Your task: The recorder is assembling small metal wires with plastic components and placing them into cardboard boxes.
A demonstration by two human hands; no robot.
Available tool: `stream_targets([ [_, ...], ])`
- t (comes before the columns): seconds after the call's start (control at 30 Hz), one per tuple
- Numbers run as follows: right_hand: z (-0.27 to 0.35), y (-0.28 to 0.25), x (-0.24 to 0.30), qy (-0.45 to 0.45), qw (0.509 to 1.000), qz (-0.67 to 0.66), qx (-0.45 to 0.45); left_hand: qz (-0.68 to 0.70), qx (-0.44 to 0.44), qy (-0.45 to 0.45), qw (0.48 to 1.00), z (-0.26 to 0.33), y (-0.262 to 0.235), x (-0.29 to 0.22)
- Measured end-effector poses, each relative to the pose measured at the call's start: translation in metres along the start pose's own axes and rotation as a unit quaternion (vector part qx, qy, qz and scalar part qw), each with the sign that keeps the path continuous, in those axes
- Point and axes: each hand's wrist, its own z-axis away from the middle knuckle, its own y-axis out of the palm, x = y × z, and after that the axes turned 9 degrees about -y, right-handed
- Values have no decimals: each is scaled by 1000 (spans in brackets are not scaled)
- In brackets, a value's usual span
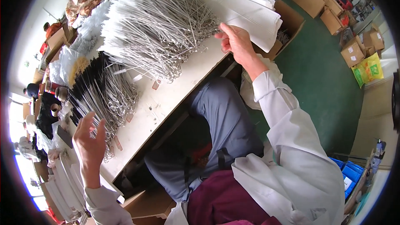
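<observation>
Right now your right hand (236, 41) is pinching the hooked ends of the white wire bundle (158, 21) on the table (166, 100) — light, springy, tangle-prone — while your left hand (89, 141) is hovering spread beside the black bundle (100, 96).

Single head-worn fisheye view, looking steeply down, close over the white worktable (166, 100); left hand (89, 141) lower left, right hand (237, 41) upper centre; edges bend at rim.
</observation>
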Motion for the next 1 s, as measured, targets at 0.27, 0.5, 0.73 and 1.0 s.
stream_targets([
  [0.27, -13, 7, -6, 63, 996, -46, -41, 82, 48, 175, 980, -72, 42, -108],
  [0.5, -19, 16, 7, 25, 998, -52, -27, 96, 89, 284, 950, -137, 74, -177],
  [0.73, -30, 20, 20, 2, 998, 50, 48, 29, -4, 356, 934, -193, 148, -237],
  [1.0, -51, 33, 23, 38, 989, 117, 80, -141, 86, 373, 913, -214, 157, -233],
])
